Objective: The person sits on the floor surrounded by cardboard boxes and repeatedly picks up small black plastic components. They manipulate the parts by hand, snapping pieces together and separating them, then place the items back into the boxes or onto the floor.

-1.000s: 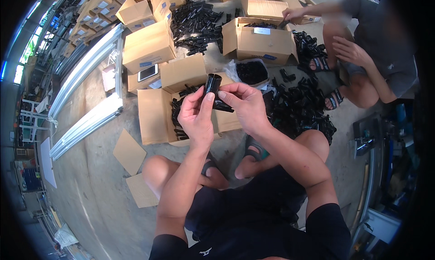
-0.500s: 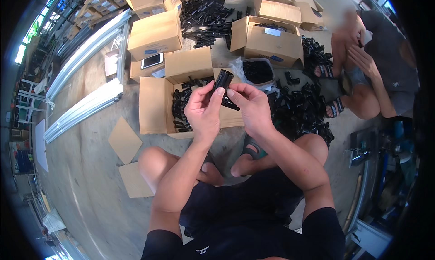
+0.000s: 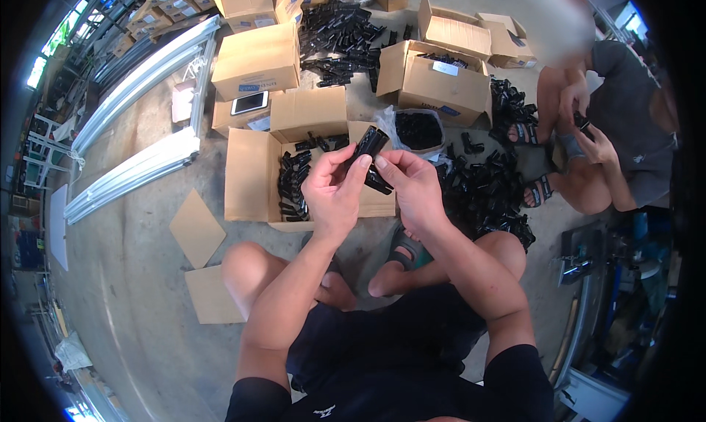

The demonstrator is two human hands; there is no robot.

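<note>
Between my two hands is a black tubular fitting (image 3: 372, 140), glossy and branched, held up over an open cardboard box (image 3: 247, 173). My left hand (image 3: 332, 195) pinches its upper tube with thumb and fingers. On the other side my right hand (image 3: 413, 185) grips it near the joint, thumb against the part. A lower branch sticks out between the hands. Inside the box lie several black fittings (image 3: 294, 183) like it, stacked along the left wall. My hands hide part of the box's contents.
To the right, a heap of black fittings (image 3: 482, 186) covers the floor beside a plastic-lined tub (image 3: 419, 130). A co-worker (image 3: 625, 120) sits at the right, holding a small black part. White metal profiles (image 3: 140, 175) lie at left. A tablet (image 3: 250, 103) rests on cardboard behind the box.
The fitting has turned in my hands; its upper tube now leans further right. The co-worker's hands have dropped lower, showing a black part. The view has shifted slightly.
</note>
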